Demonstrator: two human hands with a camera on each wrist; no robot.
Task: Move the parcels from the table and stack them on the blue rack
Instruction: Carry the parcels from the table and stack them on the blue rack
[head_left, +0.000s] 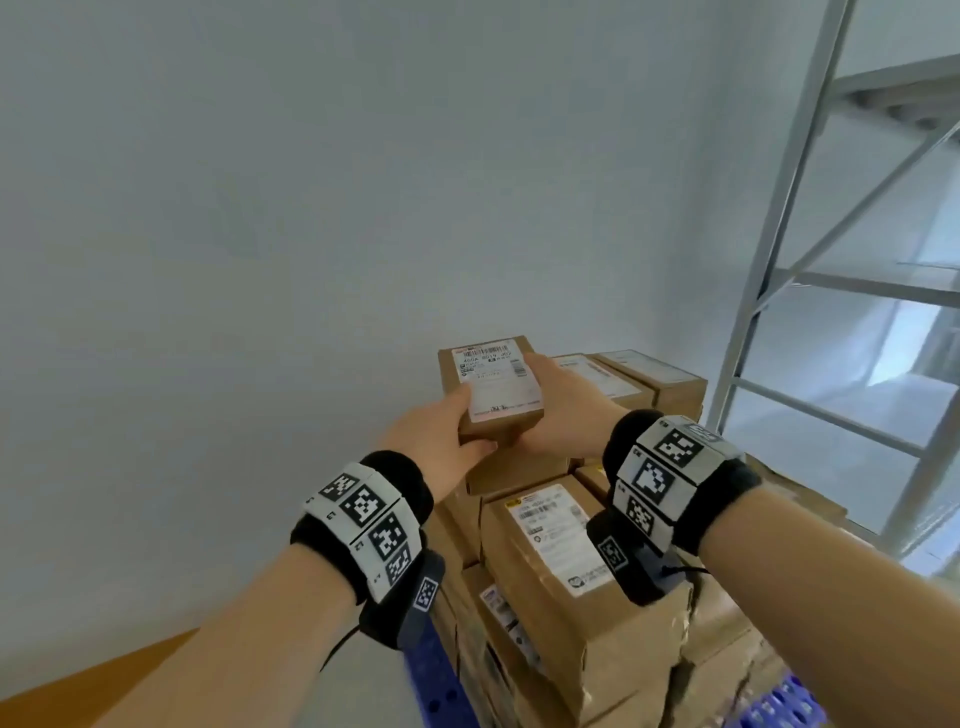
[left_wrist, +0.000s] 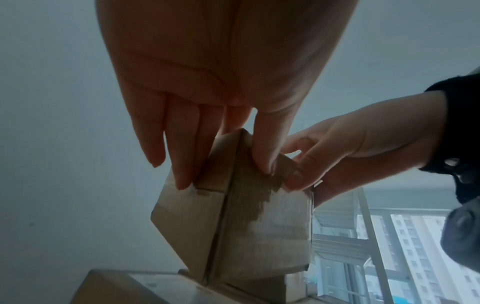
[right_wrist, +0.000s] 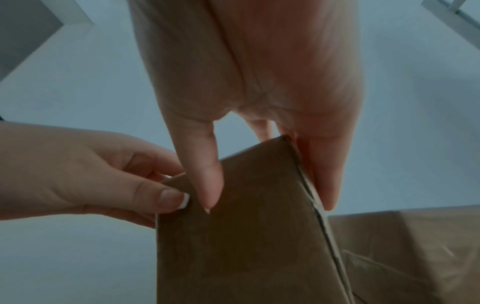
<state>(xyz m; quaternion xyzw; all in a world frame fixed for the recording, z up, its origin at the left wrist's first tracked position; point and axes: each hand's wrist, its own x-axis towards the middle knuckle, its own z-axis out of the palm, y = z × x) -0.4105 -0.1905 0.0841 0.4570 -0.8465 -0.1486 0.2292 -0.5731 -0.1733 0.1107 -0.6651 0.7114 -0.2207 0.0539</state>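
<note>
A small brown parcel (head_left: 491, 382) with a white shipping label faces up, held between both hands above the stack. My left hand (head_left: 447, 439) grips its near left corner, thumb on the label edge, fingers on the left side. My right hand (head_left: 558, 410) grips its right side, thumb under the near end. In the left wrist view the parcel (left_wrist: 249, 222) has its far end resting on a box below. The right wrist view shows the parcel (right_wrist: 246, 236) pinched between thumb and fingers. Stacked brown parcels (head_left: 566, 582) fill the blue rack (head_left: 439, 680) beneath.
A grey metal shelving frame (head_left: 810, 218) stands at the right, close to the stack. A pale wall (head_left: 260, 208) lies behind and to the left. More labelled boxes (head_left: 644, 379) sit on the stack's far right. A brown floor patch (head_left: 104, 670) shows at lower left.
</note>
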